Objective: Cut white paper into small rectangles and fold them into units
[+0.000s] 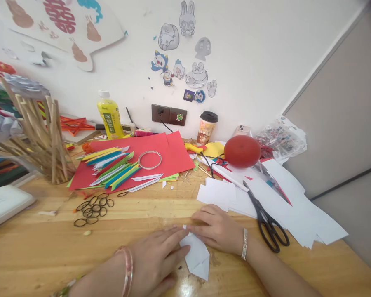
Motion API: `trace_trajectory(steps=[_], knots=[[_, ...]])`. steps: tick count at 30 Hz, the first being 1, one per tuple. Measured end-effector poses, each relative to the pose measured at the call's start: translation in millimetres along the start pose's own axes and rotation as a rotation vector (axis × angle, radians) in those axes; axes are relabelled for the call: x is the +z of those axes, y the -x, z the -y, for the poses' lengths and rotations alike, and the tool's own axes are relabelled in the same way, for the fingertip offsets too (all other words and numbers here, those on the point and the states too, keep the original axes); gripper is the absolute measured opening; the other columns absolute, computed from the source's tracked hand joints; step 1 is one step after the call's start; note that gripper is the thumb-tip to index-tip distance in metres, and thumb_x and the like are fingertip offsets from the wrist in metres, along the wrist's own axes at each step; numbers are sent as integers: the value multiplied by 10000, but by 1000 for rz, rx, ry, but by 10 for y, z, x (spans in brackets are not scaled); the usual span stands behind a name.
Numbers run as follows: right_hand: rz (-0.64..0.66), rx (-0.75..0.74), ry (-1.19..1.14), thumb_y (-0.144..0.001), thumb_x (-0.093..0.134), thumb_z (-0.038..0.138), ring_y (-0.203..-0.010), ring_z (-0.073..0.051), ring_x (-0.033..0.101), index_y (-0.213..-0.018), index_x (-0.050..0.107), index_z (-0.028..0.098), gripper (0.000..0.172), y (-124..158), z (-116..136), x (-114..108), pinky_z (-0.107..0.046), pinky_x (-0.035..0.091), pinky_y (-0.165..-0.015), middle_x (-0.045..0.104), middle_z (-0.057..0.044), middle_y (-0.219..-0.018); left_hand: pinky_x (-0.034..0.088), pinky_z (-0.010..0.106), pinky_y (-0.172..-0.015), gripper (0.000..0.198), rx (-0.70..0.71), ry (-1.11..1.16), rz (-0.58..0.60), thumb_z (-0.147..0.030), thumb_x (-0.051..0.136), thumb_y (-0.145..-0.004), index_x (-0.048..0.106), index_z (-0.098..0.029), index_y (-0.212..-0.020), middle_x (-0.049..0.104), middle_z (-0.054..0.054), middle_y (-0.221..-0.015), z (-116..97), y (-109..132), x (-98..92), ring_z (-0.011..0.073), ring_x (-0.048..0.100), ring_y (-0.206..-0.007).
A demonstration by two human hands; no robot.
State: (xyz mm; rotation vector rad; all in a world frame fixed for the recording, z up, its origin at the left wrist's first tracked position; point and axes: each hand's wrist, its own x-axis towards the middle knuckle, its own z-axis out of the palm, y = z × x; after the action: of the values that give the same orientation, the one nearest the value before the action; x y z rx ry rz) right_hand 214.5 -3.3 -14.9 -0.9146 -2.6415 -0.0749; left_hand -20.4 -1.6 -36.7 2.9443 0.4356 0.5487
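A folded piece of white paper [197, 258] lies on the wooden table close in front of me, its far end narrowed to a point and a crease crossing its near part. From the left, my left hand [160, 255] holds its edge, with thumb and index finger closed on the narrow end. On the far right side, my right hand [214, 227] pinches near that same tip, so the fingertips of both hands almost meet. Several black rubber bands [92, 210] lie to the left. Black-handled scissors [264, 220] rest to the right of my right hand.
Folded coloured paper strips [114, 167] and a silver ring [150, 160] lie on red sheets [176, 150]. Behind stand a yellow drink bottle [109, 115] and a lidded cup [207, 128]. A red balloon [242, 151] and white paper sheets [297, 206] fill the right; wooden sticks [52, 136] stand left.
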Motion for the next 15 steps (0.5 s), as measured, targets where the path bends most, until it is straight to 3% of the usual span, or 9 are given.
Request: trace_trajectory(steps=[7, 15], knots=[[4, -14, 6, -867, 447, 227, -844, -168, 518, -1030, 597, 225, 221, -16, 16, -23, -330, 442, -738, 630, -55, -935, 357, 417, -985, 477, 46, 41, -17, -243, 503, -746, 446, -129, -1206, 571, 120, -1170, 53, 32, 37, 282, 389, -1202], [36, -26, 15, -867, 451, 239, -877, -168, 521, -1047, 586, 232, 225, 1, -28, -30, -328, 438, -743, 615, -68, -952, 285, 413, -1037, 441, 66, 124, 45, -262, 536, -765, 463, -183, -1192, 608, 74, -1087, 43, -106, -264, 236, 447, -1152]])
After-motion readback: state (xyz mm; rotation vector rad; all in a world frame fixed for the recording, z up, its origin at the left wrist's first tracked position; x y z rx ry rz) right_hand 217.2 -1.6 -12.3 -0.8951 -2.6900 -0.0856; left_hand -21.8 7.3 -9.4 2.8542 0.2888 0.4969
